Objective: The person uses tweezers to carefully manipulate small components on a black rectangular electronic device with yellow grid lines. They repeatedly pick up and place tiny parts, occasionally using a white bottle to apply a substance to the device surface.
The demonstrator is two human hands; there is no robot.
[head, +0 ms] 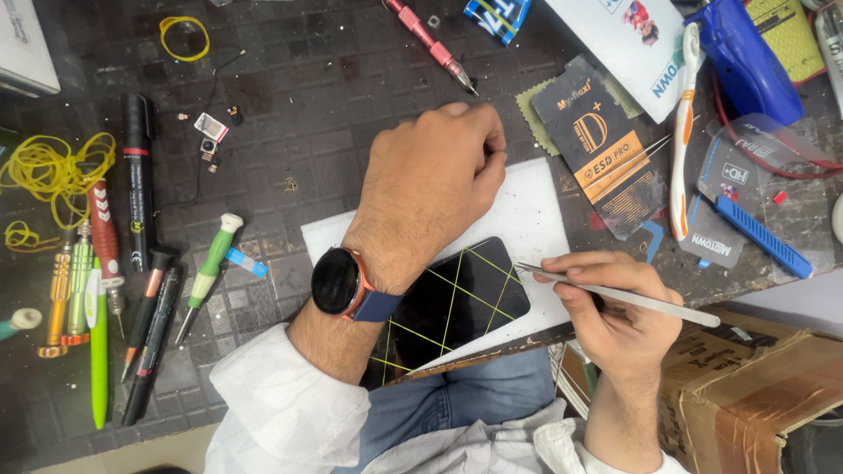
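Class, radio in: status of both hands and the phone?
Left hand fisted on white sheet. Right hand grips tweezers. Phone banded, below left wrist.

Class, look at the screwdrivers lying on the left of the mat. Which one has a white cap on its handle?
The green-handled screwdriver lying alone, tilted, nearest the person's left wrist. Its top end is white; the red-handled screwdriver and the others by the yellow rubber bands have none.

The bench (334, 79) was dark and scuffed, its top marked in a grid of small squares, worn and dusty in patches. Even light fell across it, without hard shadows. At its right edge stood a brown cardboard box (755, 386), taped at the seams. A pale strip at lower left was perhaps the floor (132, 456); too little showed to tell.
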